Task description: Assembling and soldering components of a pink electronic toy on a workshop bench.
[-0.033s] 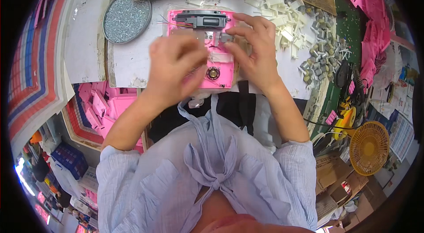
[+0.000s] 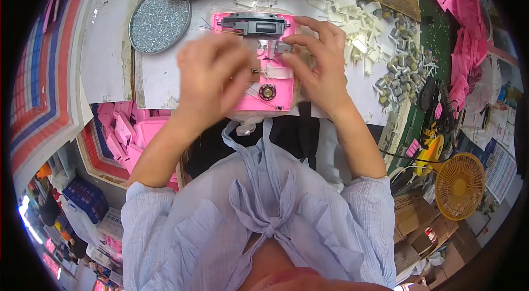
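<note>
left hand point(image 2: 212, 73): half curled, blurred, hold cannot be told | right hand point(image 2: 320, 62): fingers parted at grey motor point(image 2: 284, 47), grip unclear | pink casing point(image 2: 282, 99): between hands | risk: thin wires point(image 2: 228, 31) beyond left hand could be torn if snagged

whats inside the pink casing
The pink casing holds a black mechanism at the far end, a small grey part by the right hand, a whitish block and a round, speaker-like part. The left hand covers much of its left side; what lies beneath cannot be seen.
</note>
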Demonstrator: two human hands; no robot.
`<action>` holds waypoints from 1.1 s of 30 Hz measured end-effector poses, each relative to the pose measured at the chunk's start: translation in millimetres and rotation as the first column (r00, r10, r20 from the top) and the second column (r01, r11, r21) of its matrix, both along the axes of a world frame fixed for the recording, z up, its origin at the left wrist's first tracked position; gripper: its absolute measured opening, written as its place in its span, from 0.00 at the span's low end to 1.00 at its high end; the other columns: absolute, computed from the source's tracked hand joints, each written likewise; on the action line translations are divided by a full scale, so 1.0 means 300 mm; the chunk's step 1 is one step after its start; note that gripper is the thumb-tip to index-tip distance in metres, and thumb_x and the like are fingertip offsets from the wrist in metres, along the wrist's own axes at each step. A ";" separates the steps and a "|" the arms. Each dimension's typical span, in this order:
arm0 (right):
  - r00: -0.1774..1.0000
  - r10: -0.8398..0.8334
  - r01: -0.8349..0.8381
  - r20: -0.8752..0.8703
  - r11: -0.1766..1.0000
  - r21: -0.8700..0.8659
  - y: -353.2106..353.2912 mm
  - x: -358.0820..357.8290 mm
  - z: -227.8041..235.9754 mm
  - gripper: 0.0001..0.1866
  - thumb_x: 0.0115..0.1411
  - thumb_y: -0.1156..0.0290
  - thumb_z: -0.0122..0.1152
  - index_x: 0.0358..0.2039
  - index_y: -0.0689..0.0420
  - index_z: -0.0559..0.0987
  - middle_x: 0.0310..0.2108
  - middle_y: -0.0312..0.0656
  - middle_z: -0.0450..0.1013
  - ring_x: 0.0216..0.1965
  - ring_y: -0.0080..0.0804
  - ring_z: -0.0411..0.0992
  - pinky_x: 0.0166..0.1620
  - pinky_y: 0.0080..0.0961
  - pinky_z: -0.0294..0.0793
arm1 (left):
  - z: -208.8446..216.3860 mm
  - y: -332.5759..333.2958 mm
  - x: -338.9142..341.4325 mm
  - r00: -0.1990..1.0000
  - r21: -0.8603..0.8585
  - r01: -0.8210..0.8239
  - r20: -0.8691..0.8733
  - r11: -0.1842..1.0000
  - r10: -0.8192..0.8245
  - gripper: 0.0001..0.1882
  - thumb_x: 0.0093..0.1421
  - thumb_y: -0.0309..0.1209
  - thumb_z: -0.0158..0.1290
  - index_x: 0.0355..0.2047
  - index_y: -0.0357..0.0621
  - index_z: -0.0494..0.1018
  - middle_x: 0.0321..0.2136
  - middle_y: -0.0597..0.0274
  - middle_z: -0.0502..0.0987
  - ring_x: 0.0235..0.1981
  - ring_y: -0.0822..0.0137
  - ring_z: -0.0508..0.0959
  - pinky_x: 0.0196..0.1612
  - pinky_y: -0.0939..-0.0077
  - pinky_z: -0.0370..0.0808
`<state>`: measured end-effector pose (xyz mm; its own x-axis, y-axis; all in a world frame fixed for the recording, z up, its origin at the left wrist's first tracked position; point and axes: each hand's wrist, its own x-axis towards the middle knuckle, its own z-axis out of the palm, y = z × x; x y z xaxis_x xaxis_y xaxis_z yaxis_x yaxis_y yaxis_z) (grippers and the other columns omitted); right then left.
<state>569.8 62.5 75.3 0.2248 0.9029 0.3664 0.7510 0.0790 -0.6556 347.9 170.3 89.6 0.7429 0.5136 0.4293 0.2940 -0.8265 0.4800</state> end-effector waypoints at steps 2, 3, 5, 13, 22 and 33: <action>1.000 -0.011 0.011 0.006 0.999 -0.034 0.001 -0.005 -0.007 0.15 0.51 0.68 0.74 0.40 0.52 0.85 0.57 0.43 0.73 0.58 0.51 0.60 0.62 0.44 0.60 | -0.011 0.062 0.007 0.987 0.075 -0.145 -0.062 0.987 0.150 0.21 0.55 0.32 0.64 0.51 0.49 0.78 0.51 0.59 0.76 0.55 0.54 0.73 0.60 0.53 0.60; 1.000 -0.014 0.014 0.011 0.999 -0.052 0.003 -0.006 -0.004 0.14 0.51 0.67 0.75 0.40 0.52 0.86 0.59 0.43 0.72 0.57 0.51 0.59 0.63 0.44 0.59 | -0.028 0.093 0.007 0.979 0.117 -0.174 -0.087 0.978 0.184 0.21 0.55 0.32 0.63 0.51 0.49 0.77 0.51 0.61 0.76 0.54 0.56 0.73 0.60 0.52 0.59; 1.000 -0.009 0.011 0.026 0.997 -0.080 0.005 -0.010 0.013 0.14 0.50 0.68 0.75 0.40 0.52 0.86 0.59 0.43 0.72 0.58 0.51 0.59 0.63 0.43 0.59 | -0.031 0.105 0.003 0.968 0.183 -0.210 -0.103 0.961 0.231 0.21 0.57 0.33 0.61 0.52 0.50 0.75 0.47 0.64 0.76 0.51 0.60 0.74 0.58 0.53 0.57; 0.995 0.010 0.008 0.095 0.982 -0.187 0.019 -0.010 0.053 0.13 0.50 0.68 0.75 0.38 0.53 0.87 0.59 0.43 0.71 0.58 0.53 0.59 0.63 0.43 0.62 | -0.048 0.047 -0.021 0.979 0.105 -0.202 -0.017 0.974 0.205 0.08 0.54 0.32 0.64 0.34 0.53 0.79 0.31 0.72 0.77 0.39 0.66 0.75 0.50 0.57 0.57; 0.964 0.049 -0.040 0.260 0.998 -0.038 0.069 -0.028 0.113 0.16 0.46 0.69 0.75 0.39 0.51 0.85 0.57 0.43 0.72 0.58 0.56 0.61 0.60 0.46 0.66 | -0.035 0.043 -0.028 0.984 0.138 -0.176 0.065 0.975 0.169 0.09 0.50 0.28 0.67 0.32 0.51 0.80 0.29 0.71 0.79 0.36 0.66 0.76 0.47 0.63 0.58; 0.912 0.259 -0.313 0.317 0.940 0.133 0.241 -0.108 0.054 0.13 0.40 0.73 0.73 0.31 0.48 0.88 0.46 0.34 0.79 0.53 0.48 0.71 0.47 0.41 0.74 | -0.049 0.072 -0.034 0.982 0.111 -0.180 0.084 0.977 0.171 0.08 0.50 0.32 0.65 0.32 0.53 0.78 0.29 0.72 0.76 0.38 0.68 0.75 0.51 0.58 0.57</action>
<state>537.3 134.8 91.5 -0.1743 0.8262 0.5357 0.8333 0.4136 -0.3668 337.6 191.9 74.9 0.6097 0.5757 0.5448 0.4069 -0.8172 0.4082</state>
